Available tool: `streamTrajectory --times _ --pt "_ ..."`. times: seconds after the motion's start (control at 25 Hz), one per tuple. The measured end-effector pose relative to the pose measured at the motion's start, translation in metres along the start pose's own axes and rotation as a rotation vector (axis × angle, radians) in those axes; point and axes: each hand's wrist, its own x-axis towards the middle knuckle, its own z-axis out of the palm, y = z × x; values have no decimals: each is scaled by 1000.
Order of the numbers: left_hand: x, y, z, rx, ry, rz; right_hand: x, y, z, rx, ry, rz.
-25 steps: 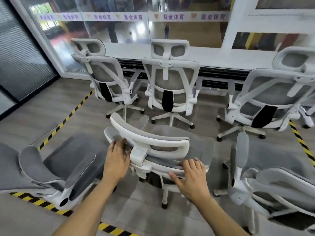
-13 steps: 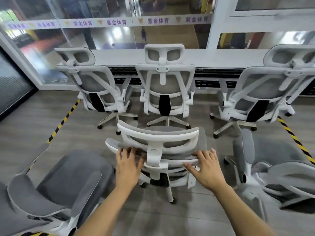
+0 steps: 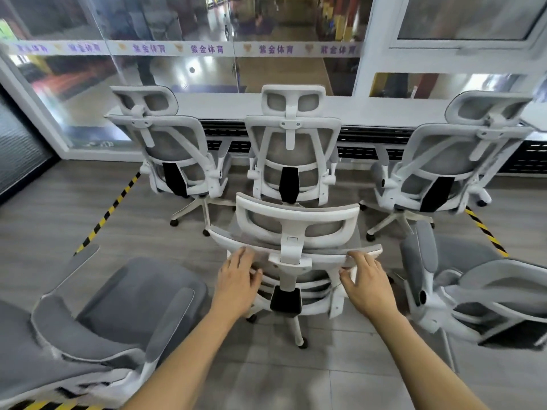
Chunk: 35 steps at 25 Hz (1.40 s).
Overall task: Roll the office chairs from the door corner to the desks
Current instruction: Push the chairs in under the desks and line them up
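Head view: left hand (image 3: 236, 281) and right hand (image 3: 370, 284) on chair backrest (image 3: 324, 256).

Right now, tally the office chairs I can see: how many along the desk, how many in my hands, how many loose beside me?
Along the desk: 3, namely left desk chair, middle desk chair, right desk chair
Held chair, gripped by left hand and right hand: 1
Loose: 2, namely left side chair, right side chair
Total: 6
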Motion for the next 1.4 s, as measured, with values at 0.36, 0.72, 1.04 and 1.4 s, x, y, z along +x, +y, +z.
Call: streamTrajectory --times 0.36,0.72,1.04,1.4 --pt "-155 -38 -95 -37 176 -34 -115 -135 30 224 -45 -158" --pt "-291 -187 -200 4 308 -176 -214 -321 108 298 -183 -407" --pt "-389 -369 -289 11 249 -245 -303 -492 218 317 -238 -378" --pt "-312 -531 -336 10 165 -271 -296 -581 311 255 -226 -236"
